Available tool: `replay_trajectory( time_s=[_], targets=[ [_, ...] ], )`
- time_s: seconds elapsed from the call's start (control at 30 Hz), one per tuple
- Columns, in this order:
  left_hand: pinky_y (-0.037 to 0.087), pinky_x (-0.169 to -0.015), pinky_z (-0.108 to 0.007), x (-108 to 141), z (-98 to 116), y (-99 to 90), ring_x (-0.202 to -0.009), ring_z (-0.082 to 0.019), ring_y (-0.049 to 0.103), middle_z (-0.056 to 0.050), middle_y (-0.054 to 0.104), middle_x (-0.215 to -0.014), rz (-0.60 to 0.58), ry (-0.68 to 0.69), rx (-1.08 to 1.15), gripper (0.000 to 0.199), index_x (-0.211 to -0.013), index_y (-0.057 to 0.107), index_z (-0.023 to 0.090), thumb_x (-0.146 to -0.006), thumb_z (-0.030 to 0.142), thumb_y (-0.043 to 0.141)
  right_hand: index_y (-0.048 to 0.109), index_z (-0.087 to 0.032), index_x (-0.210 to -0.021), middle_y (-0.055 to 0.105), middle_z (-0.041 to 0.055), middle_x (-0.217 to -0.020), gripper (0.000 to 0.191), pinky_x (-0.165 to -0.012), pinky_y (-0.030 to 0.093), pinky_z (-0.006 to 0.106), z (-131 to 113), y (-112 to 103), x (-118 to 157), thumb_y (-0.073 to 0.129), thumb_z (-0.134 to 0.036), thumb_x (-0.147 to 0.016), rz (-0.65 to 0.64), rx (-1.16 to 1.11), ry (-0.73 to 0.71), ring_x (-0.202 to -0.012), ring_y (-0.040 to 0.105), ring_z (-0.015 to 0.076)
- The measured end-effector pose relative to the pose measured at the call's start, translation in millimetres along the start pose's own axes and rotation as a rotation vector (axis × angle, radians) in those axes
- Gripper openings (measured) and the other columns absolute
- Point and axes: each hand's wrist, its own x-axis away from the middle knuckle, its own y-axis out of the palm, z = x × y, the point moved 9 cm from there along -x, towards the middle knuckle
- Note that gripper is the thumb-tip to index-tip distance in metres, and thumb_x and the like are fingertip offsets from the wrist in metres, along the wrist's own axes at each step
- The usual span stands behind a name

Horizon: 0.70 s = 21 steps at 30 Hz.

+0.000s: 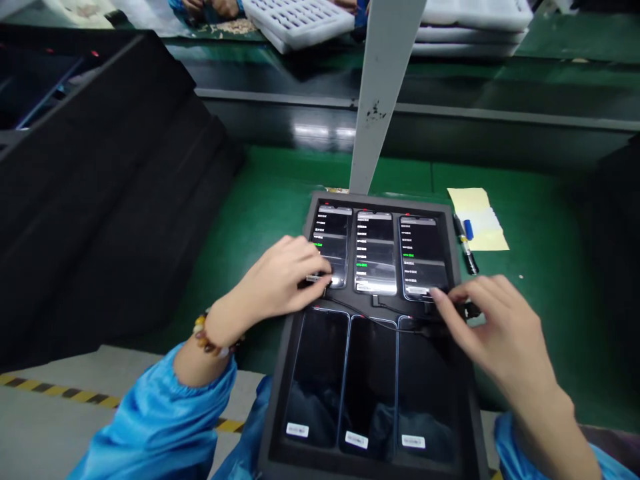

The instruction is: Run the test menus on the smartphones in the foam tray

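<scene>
My left hand (287, 273) is over the lower part of the upper-left phone (334, 230), its thumb and bent fingertips slightly apart, with the phone's label showing between them. At the upper-right phone (425, 250), the thumb of my right hand (500, 323) touches the bottom edge; the bent index finger stays apart from it. Between these is the upper-middle phone (374, 247). All three screens show lit text lists. A black cable (360, 317) with an angled plug (376, 301) crosses below them. Dark-screened phones (370, 380) with white labels lie in the lower row of the black foam tray (377, 467).
A marker (467, 247), a blue cap (469, 230) and yellow paper (483, 213) lie on the green bench right of the tray. A grey post (383, 100) rises behind it. Stacked black trays (115, 180) stand left. White trays (300, 20) and another person's hands (220, 8) are across the bench.
</scene>
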Motion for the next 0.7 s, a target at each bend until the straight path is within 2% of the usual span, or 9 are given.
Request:
replay_trajectory(
  time_s=[0.07,0.13,0.27,0.33,0.5,0.7],
  targets=[
    [0.046,-0.078,-0.039,12.0,22.1,3.6,-0.086,-0.021,0.062,-0.004,0.071,-0.093,-0.121,0.098,-0.043,0.018,-0.101,0.073,0.022,-0.107,0.03,0.058,0.06,-0.025,-0.087,0.063,0.0044,-0.079,0.032,-0.07,0.04,0.04,-15.4,2.5,15.0,0.065,-0.051,-0.104,-0.038,0.104,-0.021,-0.078,0.055,0.0244],
    [0.045,-0.078,-0.039,19.5,35.9,6.9,-0.087,-0.021,0.062,-0.004,0.072,-0.094,-0.18,0.15,-0.112,0.02,-0.1,0.074,0.021,-0.107,0.028,0.057,0.063,-0.024,-0.089,0.064,0.0063,-0.081,0.035,-0.07,0.038,0.041,-24.2,7.6,23.3,0.061,-0.055,-0.105,-0.057,0.202,-0.017,-0.081,0.055,0.0266],
    [0.046,-0.082,-0.041,18.5,46.6,18.9,-0.096,-0.025,0.064,-0.007,0.071,-0.1,-0.256,0.196,-0.303,0.011,-0.1,0.073,0.018,-0.102,0.021,0.062,0.065,-0.022,-0.085,0.064,0.0091,-0.083,0.04,-0.071,0.035,0.042,-29.6,20.0,26.1,0.056,-0.054,-0.107,-0.096,0.357,0.028,-0.084,0.055,0.0289],
    [0.046,-0.082,-0.041,14.0,50.6,23.5,-0.097,-0.026,0.064,-0.008,0.07,-0.098,-0.269,0.22,-0.383,0.008,-0.095,0.071,0.017,-0.099,0.016,0.065,0.066,-0.021,-0.082,0.064,0.01,-0.084,0.04,-0.072,0.035,0.042,-31.7,23.6,24.8,0.058,-0.052,-0.107,-0.101,0.42,0.04,-0.086,0.055,0.0298],
    [0.045,-0.077,-0.039,6.5,62.4,28.8,-0.089,-0.025,0.064,-0.008,0.067,-0.09,-0.267,0.287,-0.487,0.016,-0.084,0.066,0.016,-0.098,0.007,0.064,0.066,-0.021,-0.077,0.065,0.0101,-0.084,0.035,-0.072,0.034,0.042,-36.6,25.9,21.5,0.061,-0.041,-0.105,-0.07,0.457,0.048,-0.088,0.055,0.0293],
    [0.047,-0.074,-0.037,13.8,58.6,33.9,-0.087,-0.024,0.065,-0.009,0.067,-0.094,-0.244,0.33,-0.523,0.015,-0.094,0.065,0.014,-0.101,0.006,0.056,0.064,-0.022,-0.079,0.065,0.0101,-0.088,0.031,-0.073,0.037,0.041,-29.2,30.1,24.9,0.059,-0.037,-0.105,-0.048,0.348,0.054,-0.089,0.054,0.0291]
  ],
)
